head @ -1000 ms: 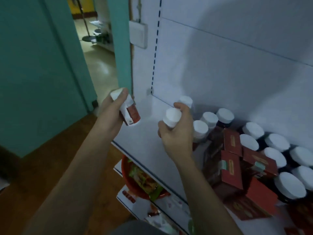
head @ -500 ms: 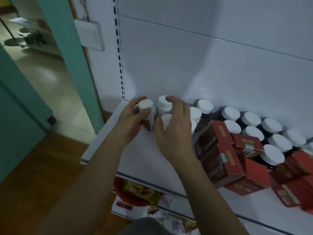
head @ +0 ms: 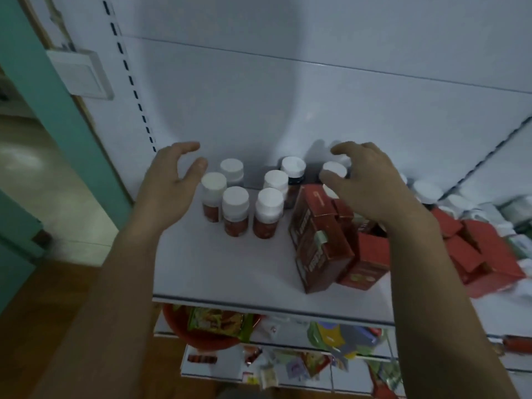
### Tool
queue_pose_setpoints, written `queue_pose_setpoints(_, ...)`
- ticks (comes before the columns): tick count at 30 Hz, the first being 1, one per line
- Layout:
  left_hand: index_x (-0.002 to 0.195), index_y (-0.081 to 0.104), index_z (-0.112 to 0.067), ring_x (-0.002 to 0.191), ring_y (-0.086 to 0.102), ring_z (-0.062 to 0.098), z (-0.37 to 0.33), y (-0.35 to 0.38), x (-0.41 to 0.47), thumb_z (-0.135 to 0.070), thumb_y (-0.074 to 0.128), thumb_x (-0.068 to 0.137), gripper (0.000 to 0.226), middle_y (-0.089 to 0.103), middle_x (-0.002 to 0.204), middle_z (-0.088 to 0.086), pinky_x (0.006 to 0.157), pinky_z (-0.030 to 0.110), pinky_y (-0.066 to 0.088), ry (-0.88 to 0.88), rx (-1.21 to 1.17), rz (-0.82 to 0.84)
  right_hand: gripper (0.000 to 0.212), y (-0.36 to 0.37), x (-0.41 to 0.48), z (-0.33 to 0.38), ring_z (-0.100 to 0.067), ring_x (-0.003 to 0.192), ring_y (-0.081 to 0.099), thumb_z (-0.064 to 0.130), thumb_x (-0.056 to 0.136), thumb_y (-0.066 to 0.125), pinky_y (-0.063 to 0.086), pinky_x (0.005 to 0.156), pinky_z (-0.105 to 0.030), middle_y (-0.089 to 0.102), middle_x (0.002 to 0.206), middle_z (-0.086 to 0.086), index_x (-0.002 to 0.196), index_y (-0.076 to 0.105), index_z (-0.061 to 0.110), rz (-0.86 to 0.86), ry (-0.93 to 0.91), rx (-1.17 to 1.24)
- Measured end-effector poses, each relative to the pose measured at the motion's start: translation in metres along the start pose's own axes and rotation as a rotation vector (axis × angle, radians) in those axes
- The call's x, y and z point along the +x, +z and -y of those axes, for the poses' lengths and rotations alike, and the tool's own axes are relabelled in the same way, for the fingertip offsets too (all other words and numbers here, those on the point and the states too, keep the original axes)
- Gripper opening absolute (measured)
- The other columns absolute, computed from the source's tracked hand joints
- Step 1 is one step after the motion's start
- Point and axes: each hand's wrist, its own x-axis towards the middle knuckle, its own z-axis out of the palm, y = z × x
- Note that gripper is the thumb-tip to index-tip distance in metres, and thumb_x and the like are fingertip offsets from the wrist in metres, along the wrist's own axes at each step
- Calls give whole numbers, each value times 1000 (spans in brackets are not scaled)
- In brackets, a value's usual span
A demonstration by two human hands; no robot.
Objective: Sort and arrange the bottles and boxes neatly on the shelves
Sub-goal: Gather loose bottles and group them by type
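Both hands hover over a white shelf (head: 230,272) and hold nothing. The left hand (head: 169,185) is at the shelf's left end with its fingers apart and loosely curved. Its thumb tip is just beside the cap of the nearest of the bottles (head: 235,210), though I cannot tell whether it touches. These white-capped bottles with reddish labels stand upright in a small cluster toward the back of the shelf, between the two hands. The right hand (head: 365,185) hangs with its fingers spread and bent, above one more white cap at the back wall and above the red boxes (head: 319,240). The boxes stand and lean against one another just right of the bottles, and more of them are heaped further right among other white caps. Beneath, a lower shelf (head: 371,352) carries loose packets (head: 218,322) and a red bowl (head: 198,338). A switch plate (head: 80,74) sits on the wall beside a green door frame (head: 60,116).
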Motion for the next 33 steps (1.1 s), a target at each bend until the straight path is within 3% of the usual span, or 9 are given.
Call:
queue_pose_setpoints(4, 142, 53, -21, 148, 29, 23, -60, 19, -5, -44, 54, 101, 46, 48, 149, 2, 121, 49, 23, 137, 167, 25, 53, -29, -31, -63, -32, 131, 46, 43, 92, 62, 37, 102, -39, 56, 135, -15, 140, 54, 19, -88, 97, 23)
queue_pose_setpoints(7, 143, 50, -26, 155, 10, 22, -110, 57, -19, -43, 55, 101, 45, 38, 156, 0, 122, 61, 6, 173, 276, 92, 52, -50, -65, -113, -32, 128, 48, 42, 91, 65, 38, 100, -38, 58, 132, -14, 137, 57, 18, -133, 142, 35)
queue_pose_setpoints(9, 141, 50, -29, 155, 6, 20, -140, 88, -34, -43, 60, 98, 47, 34, 156, -1, 121, 62, 2, 225, 319, 153, 52, -67, -94, -152, -31, 125, 51, 43, 91, 67, 39, 101, -38, 57, 133, -14, 137, 58, 21, -140, 191, 76)
queue_pose_setpoints(13, 138, 52, -31, 155, 9, 20, -200, 154, -65, -45, 66, 93, 49, 33, 155, -1, 121, 64, 4, 301, 321, 246, 50, -102, -161, -238, -21, 113, 55, 47, 93, 64, 34, 87, -30, 58, 135, -6, 137, 56, 27, -134, 319, 129)
queue_pose_setpoints(19, 133, 59, -26, 152, 23, 26, -279, 257, -116, -46, 70, 90, 49, 43, 149, 5, 119, 59, 22, 417, 145, 398, 54, -134, -250, -344, -24, 126, 51, 45, 96, 62, 36, 91, -32, 52, 142, -5, 144, 50, 25, -165, 482, 143)
queue_pose_setpoints(24, 132, 59, -27, 149, 30, 24, -330, 340, -157, -41, 73, 89, 48, 42, 147, 1, 118, 59, 25, 475, 91, 510, 57, -160, -298, -410, -20, 113, 53, 44, 97, 61, 38, 91, -31, 50, 144, -8, 147, 45, 21, -209, 567, 129)
queue_pose_setpoints(29, 136, 55, -30, 155, 12, 22, -375, 412, -173, -43, 71, 90, 50, 36, 155, 0, 119, 64, 15, 527, 149, 616, 55, -185, -320, -473, -21, 132, 47, 46, 97, 60, 36, 98, -29, 49, 146, -5, 146, 46, 25, -230, 604, 117)
queue_pose_setpoints(33, 135, 55, -31, 146, 30, 25, -404, 469, -170, -54, 65, 86, 55, 41, 149, 1, 116, 61, 23, 558, 275, 672, 57, -192, -322, -527, -20, 131, 47, 50, 96, 60, 37, 100, -30, 48, 147, -3, 146, 45, 26, -242, 659, 150)
